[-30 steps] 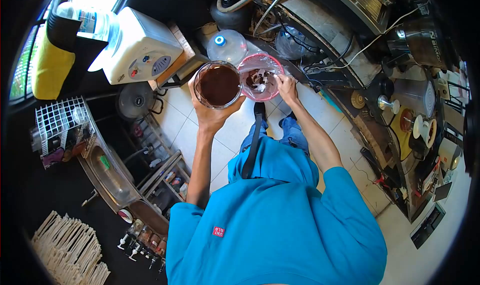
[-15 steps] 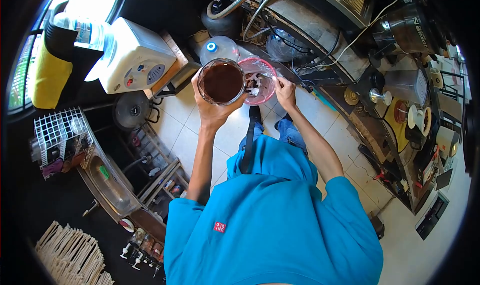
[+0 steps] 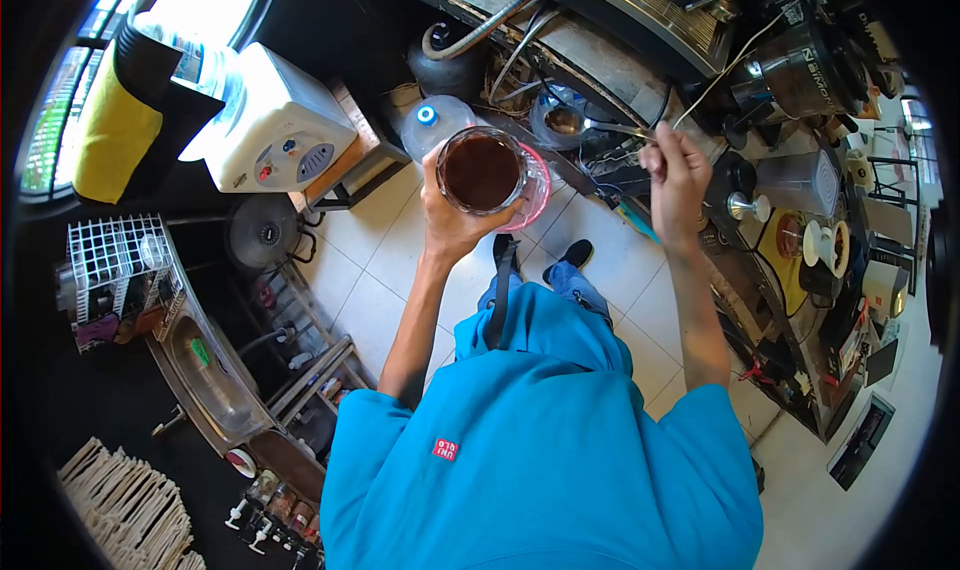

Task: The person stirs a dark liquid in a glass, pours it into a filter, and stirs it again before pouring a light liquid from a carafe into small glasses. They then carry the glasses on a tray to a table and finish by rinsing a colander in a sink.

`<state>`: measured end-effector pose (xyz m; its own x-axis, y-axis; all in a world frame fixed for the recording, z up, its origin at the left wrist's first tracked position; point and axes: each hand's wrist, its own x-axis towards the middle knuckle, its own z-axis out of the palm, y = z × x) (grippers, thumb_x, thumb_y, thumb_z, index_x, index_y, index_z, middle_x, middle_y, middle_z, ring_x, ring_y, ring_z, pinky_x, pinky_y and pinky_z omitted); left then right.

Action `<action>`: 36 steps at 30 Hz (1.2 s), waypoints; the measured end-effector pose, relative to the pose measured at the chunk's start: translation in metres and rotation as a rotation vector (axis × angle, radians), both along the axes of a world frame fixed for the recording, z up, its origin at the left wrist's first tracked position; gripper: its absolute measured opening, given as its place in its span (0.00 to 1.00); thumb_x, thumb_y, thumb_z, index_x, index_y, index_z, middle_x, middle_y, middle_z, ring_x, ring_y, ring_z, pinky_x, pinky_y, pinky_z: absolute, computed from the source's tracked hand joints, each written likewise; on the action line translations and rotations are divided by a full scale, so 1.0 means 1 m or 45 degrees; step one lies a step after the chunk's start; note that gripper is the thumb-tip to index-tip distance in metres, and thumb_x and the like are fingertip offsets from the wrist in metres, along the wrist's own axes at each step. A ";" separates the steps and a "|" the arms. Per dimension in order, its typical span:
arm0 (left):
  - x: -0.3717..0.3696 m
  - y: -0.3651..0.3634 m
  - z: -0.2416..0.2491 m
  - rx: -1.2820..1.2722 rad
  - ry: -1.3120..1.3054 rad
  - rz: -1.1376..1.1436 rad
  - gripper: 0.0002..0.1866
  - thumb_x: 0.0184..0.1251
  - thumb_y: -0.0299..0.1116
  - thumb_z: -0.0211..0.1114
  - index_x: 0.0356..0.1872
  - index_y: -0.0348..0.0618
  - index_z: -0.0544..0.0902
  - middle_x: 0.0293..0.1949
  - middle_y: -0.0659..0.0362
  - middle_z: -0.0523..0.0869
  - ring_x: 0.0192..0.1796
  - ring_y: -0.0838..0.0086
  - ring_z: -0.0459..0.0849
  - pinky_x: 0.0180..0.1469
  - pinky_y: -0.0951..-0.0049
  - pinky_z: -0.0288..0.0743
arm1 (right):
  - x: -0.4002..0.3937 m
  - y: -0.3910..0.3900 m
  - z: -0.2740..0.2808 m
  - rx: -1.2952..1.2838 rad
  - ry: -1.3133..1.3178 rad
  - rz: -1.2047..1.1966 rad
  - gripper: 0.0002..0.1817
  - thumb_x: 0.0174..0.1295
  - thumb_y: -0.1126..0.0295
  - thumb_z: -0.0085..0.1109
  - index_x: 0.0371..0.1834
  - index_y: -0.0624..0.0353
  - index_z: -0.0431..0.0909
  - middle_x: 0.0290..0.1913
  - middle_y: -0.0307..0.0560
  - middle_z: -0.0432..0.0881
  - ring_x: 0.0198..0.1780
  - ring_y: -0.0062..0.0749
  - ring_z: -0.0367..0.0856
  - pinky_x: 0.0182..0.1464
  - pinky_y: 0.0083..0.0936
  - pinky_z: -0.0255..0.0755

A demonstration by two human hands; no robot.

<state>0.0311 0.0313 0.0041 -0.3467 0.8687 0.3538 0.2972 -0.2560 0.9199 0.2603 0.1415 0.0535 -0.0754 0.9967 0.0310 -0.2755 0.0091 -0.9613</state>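
My left hand (image 3: 452, 215) is wrapped round a clear glass (image 3: 481, 173) filled with something dark brown. The glass is seen from above, over the floor. To its right, my right hand (image 3: 677, 182) is raised with the fingers pinched on the handle of a metal spoon (image 3: 620, 128). The spoon's bowl end points left, towards the area above the glass, and stays apart from it. Beneath the glass, partly hidden by it, stands a bin with a pink rim (image 3: 540, 190).
A large clear water bottle (image 3: 437, 122) with a blue cap stands behind the glass. On a wooden stand at the left is a white water dispenser (image 3: 275, 120). A cluttered counter (image 3: 700, 220) runs along the right, and a metal sink (image 3: 212, 375) lies lower left.
My right hand has moved up and right, away from the pink-rimmed bin, and the spoon now shows in it. The glass in my left hand has shifted slightly right, covering more of the bin.
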 end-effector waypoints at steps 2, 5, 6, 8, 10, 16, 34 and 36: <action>0.003 0.003 0.003 0.007 -0.028 -0.023 0.48 0.36 0.33 0.85 0.61 0.40 0.65 0.54 0.49 0.81 0.57 0.62 0.82 0.61 0.64 0.77 | -0.004 0.001 0.043 0.102 0.012 0.073 0.15 0.70 0.67 0.57 0.22 0.58 0.76 0.19 0.31 0.69 0.21 0.12 0.62 0.25 0.15 0.55; 0.004 0.004 0.011 -0.001 -0.040 -0.077 0.49 0.35 0.35 0.85 0.62 0.40 0.65 0.53 0.49 0.82 0.56 0.62 0.83 0.61 0.65 0.77 | -0.026 -0.002 0.098 0.181 -0.442 0.296 0.15 0.68 0.67 0.58 0.23 0.62 0.77 0.18 0.34 0.70 0.22 0.13 0.66 0.25 0.18 0.58; 0.004 0.005 0.015 -0.021 -0.051 -0.110 0.49 0.35 0.36 0.85 0.62 0.40 0.65 0.53 0.49 0.82 0.55 0.62 0.83 0.61 0.65 0.77 | -0.036 -0.002 0.112 0.419 -0.699 0.400 0.15 0.67 0.67 0.60 0.25 0.64 0.77 0.18 0.39 0.72 0.22 0.19 0.70 0.25 0.21 0.61; 0.005 0.007 0.025 0.005 -0.025 -0.127 0.48 0.35 0.37 0.85 0.60 0.39 0.66 0.51 0.49 0.84 0.53 0.62 0.85 0.61 0.65 0.77 | -0.049 -0.003 0.131 0.665 -0.954 0.491 0.14 0.66 0.66 0.61 0.26 0.66 0.78 0.18 0.43 0.74 0.22 0.24 0.74 0.26 0.24 0.64; 0.004 0.010 0.033 0.013 -0.032 -0.162 0.49 0.34 0.38 0.85 0.60 0.39 0.66 0.51 0.49 0.84 0.53 0.63 0.85 0.60 0.65 0.77 | -0.058 -0.001 0.140 0.914 -1.185 0.697 0.14 0.64 0.66 0.62 0.27 0.66 0.77 0.21 0.54 0.77 0.24 0.41 0.79 0.29 0.32 0.69; -0.002 0.009 0.074 -0.072 -0.046 -0.247 0.48 0.33 0.37 0.85 0.59 0.38 0.68 0.50 0.50 0.84 0.53 0.66 0.84 0.60 0.68 0.75 | -0.067 0.019 0.134 1.358 -1.109 0.804 0.12 0.64 0.68 0.62 0.27 0.66 0.76 0.21 0.53 0.76 0.22 0.45 0.71 0.28 0.35 0.65; -0.009 0.019 0.095 -0.053 -0.071 -0.426 0.45 0.33 0.37 0.82 0.59 0.36 0.70 0.51 0.51 0.83 0.54 0.67 0.83 0.62 0.68 0.73 | -0.046 0.021 0.137 0.364 -0.865 0.962 0.17 0.69 0.63 0.59 0.24 0.61 0.77 0.19 0.30 0.67 0.22 0.12 0.60 0.26 0.16 0.55; -0.007 0.018 0.096 -0.039 -0.065 -0.432 0.45 0.33 0.37 0.82 0.58 0.37 0.70 0.51 0.51 0.83 0.54 0.67 0.83 0.62 0.68 0.74 | -0.041 0.023 0.134 0.317 -0.828 0.909 0.17 0.68 0.63 0.59 0.23 0.60 0.76 0.19 0.29 0.65 0.22 0.11 0.59 0.26 0.15 0.55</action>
